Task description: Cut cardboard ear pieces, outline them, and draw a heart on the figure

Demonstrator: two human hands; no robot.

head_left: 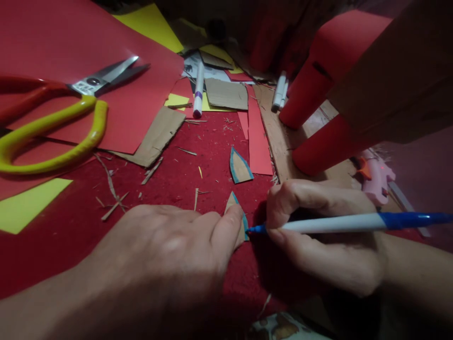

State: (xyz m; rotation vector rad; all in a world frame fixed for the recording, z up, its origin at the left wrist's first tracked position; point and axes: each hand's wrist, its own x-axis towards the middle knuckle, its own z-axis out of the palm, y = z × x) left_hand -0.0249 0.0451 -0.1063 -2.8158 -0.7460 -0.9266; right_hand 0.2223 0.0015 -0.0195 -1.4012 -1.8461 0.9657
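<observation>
One right grip [332,257] is clasping a blue marker [329,224], seemingly edging the nearer cardboard point [231,202] the left grip [177,241], closure unclear, is pinning toward the red surface's [177,182] near edge, likely needing steady strokes.

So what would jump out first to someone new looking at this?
Probably the big scissors with red and yellow handles, lying across red paper at the left. Then the centre: the right hand holds a blue-and-white marker to the edge of a pointed cardboard piece, which the left hand presses down.
</observation>
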